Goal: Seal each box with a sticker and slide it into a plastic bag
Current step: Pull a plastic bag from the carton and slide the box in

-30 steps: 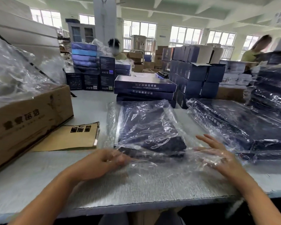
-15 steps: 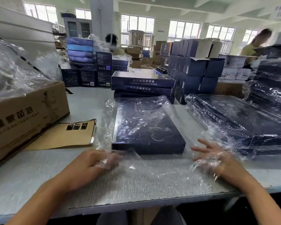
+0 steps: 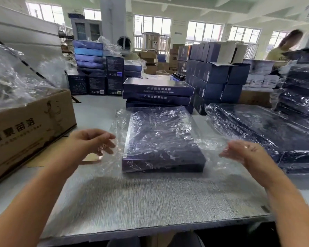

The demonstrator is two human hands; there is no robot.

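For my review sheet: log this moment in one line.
box: in plastic bag, on table | left hand: grips bag edge | right hand: at bag edge, grip unclear

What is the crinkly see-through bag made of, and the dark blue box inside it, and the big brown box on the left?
The bag looks like thin clear plastic film: glossy, wrinkled, see-through. The dark blue box is probably printed cardboard, smooth with crisp folded edges. The brown box looks like plain matte cardboard, likely corrugated.
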